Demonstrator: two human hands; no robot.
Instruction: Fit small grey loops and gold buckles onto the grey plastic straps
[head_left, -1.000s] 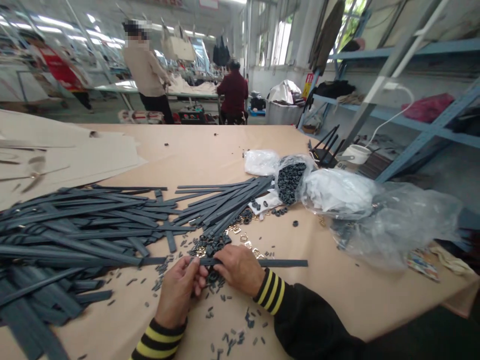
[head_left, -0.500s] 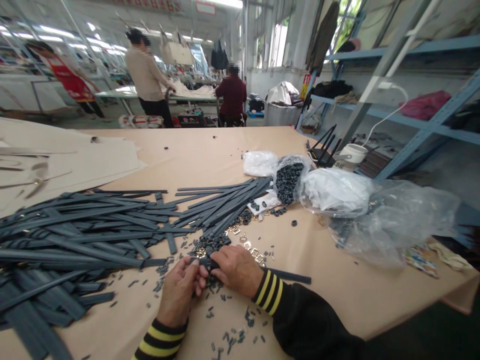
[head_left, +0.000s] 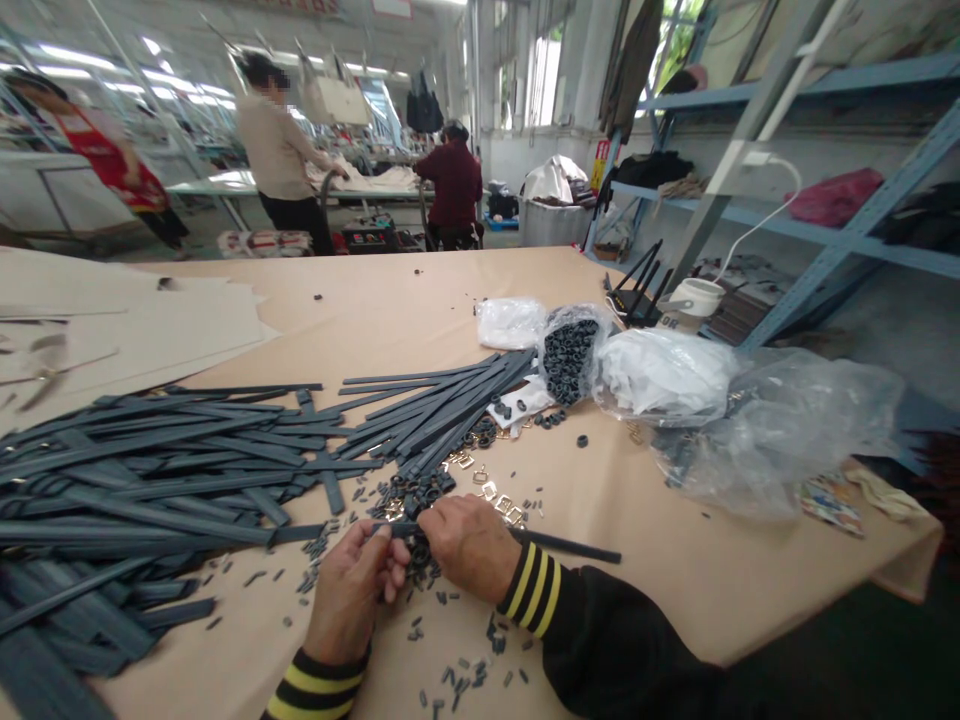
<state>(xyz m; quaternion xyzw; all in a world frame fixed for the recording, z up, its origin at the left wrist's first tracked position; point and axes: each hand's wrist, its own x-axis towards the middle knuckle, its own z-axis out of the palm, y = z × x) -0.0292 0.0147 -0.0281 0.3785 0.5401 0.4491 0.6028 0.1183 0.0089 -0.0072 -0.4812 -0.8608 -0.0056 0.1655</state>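
Observation:
A dark grey strap [head_left: 577, 548] runs under my right wrist, its far end reaching out to the right over the table. My left hand [head_left: 351, 580] pinches the strap near its left end between thumb and fingers. Close beside it, my right hand [head_left: 469, 545] grips the same strap, fingers curled over it; what lies under those fingers is hidden. Just beyond both hands is a heap of small dark loops [head_left: 427, 490]. Gold buckles [head_left: 489, 490] are scattered to its right. Short dark pieces [head_left: 465, 680] litter the table in front of me.
Many dark straps [head_left: 150, 470] are piled at left, with another bundle [head_left: 450, 415] in the middle. An open plastic bag of dark loops [head_left: 571, 360] stands beside other clear bags [head_left: 667, 375]. Pale sheets [head_left: 135, 320] lie far left. A router [head_left: 637, 295] sits at the back right. Several people work beyond.
My view has shifted slightly. Both hands stay on the strap, with slightly more of it showing between them now. In the background, the person in the red apron has changed posture.

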